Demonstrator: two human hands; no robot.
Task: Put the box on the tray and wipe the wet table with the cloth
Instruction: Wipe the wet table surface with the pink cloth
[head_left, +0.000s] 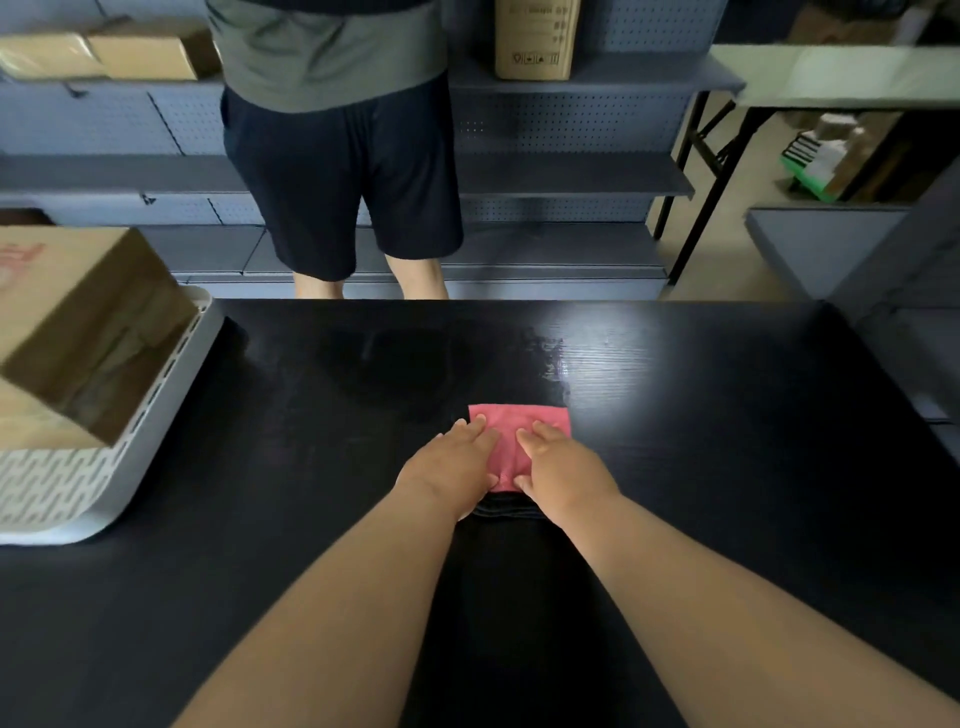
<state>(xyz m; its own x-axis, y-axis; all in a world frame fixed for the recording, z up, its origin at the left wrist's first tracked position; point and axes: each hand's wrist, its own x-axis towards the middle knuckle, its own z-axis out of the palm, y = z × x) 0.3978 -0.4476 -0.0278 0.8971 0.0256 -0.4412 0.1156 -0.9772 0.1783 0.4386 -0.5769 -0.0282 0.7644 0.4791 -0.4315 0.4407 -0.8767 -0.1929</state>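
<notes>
1. On the dark table (727, 467), a folded pink cloth (524, 421) lies near the middle, beside a wet sheen.
2. Left hand (452, 467) and right hand (558, 467) press flat on the cloth, fingers straight.
3. At far left, the cardboard box (78, 322) sits in the white tray (171, 395).

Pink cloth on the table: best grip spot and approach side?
Probably from above, reaching in from the near side. The cloth lies flat on the table, so there is no upright edge to clamp. The left hand and right hand press flat on its near half; the far right corner is bare. Best grip: pinch that corner, or bunch the middle.
</notes>
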